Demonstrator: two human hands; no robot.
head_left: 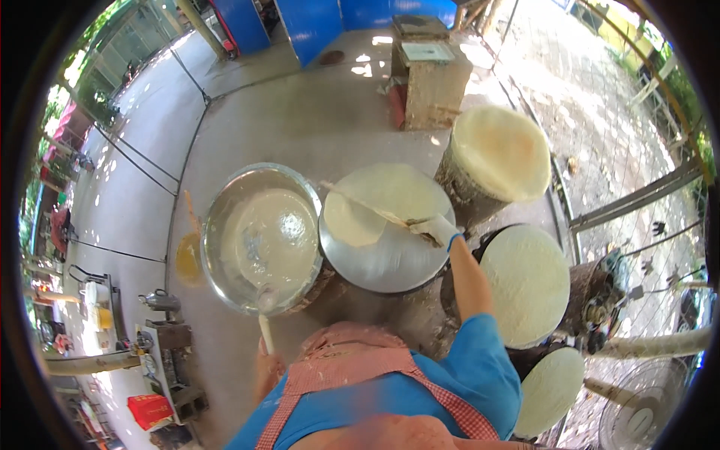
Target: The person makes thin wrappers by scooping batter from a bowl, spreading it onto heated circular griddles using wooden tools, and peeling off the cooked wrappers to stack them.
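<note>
My right hand, in a pale glove, is closed on a long thin wooden spreader. The spreader lies across a round metal griddle in front of me. Pale batter covers the griddle's far and left parts, while bare metal shows at the near side. To the left stands a wide metal basin of creamy batter. My left hand is low beside my apron, wrapped round the pale handle of a ladle. The ladle's head rests at the basin's near rim.
Pale sheets cover two more griddles on my right. At the far right, a lightly browned sheet tops a drum-like stand. A yellow container sits left of the basin. Beyond are a wooden cabinet and a wire fence.
</note>
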